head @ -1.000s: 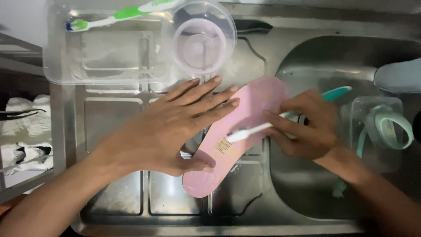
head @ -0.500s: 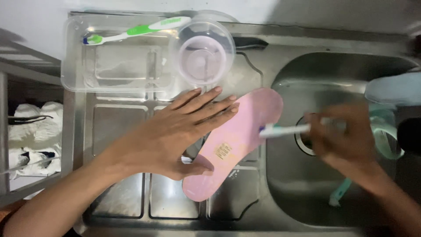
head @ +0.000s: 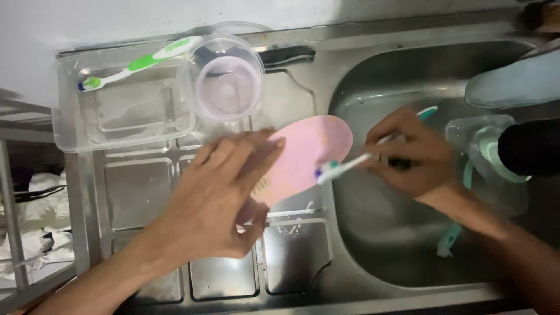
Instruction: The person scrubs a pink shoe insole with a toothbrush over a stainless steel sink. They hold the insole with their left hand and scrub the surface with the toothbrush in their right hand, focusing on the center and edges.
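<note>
Two hands worked over a steel sink unit in the head view. The left hand (head: 219,195) lay flat, fingers spread and released, pressing down on the near part of a pink insole (head: 303,154) that rested on the ribbed drainboard (head: 140,192). The insole slanted from about 7 o'clock up to 1 o'clock, its far end reaching the edge of the basin (head: 402,233); the hand hid its lower part. At 3 o'clock from the insole, the right hand (head: 414,154) was clenched around a toothbrush (head: 344,166), whose bristled head touched the insole's right edge while the teal handle end poked out beyond the knuckles toward 1 o'clock. The right hand was blurred, so the exact finger placement could not be told.

At 11 o'clock from the left hand stood a clear tub (head: 125,111) on the drainboard, with a green and white brush (head: 140,61) lying across its far rim. Just beside the tub, at 12 o'clock from the left hand, sat a round clear cup (head: 224,87). In the basin, at 3 o'clock from the right hand, lay a clear container with a teal ring (head: 487,149), partly hidden by a dark shape. A grey shoe (head: 513,79) sat at the basin's 1 o'clock corner.
</note>
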